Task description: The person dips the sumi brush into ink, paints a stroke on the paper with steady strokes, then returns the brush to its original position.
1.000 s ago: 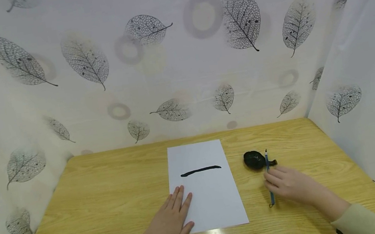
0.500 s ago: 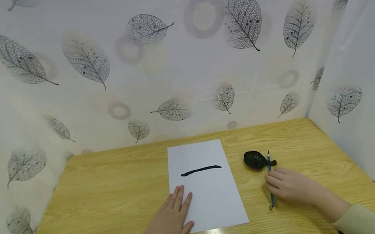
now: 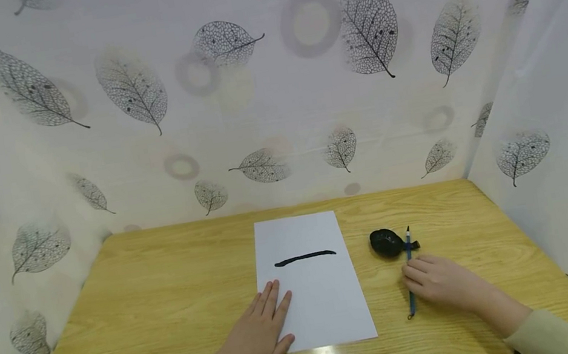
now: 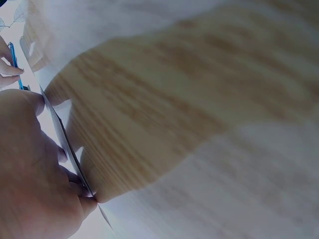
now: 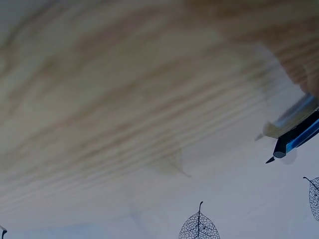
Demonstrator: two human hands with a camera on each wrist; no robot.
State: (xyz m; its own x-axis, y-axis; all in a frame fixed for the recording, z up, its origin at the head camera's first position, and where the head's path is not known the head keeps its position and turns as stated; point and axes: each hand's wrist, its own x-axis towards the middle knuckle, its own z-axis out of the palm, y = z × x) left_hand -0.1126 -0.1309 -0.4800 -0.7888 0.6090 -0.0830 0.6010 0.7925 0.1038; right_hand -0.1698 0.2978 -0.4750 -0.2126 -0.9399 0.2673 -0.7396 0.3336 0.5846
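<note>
A white sheet of paper (image 3: 317, 306) with one thick black horizontal stroke (image 3: 304, 257) lies on the table. My left hand (image 3: 253, 340) rests flat on its left edge, fingers spread and thumb toward the lower edge. To the right, my right hand (image 3: 440, 282) holds a blue-handled writing brush (image 3: 412, 303) by the middle, fingers bent over it. The brush points away from me, its dark tip up, a small loop at the near end. It crosses the short handle of a small black dish (image 3: 385, 243). In the right wrist view part of the brush (image 5: 301, 137) shows at the right edge.
The wood-grain table (image 3: 167, 280) has a glossy surface. A pale curtain (image 3: 274, 111) printed with leaves stands behind it and along both sides.
The brush has turned slightly, its tip moving right and its near end sliding a little toward me. The left hand and the paper stay in place.
</note>
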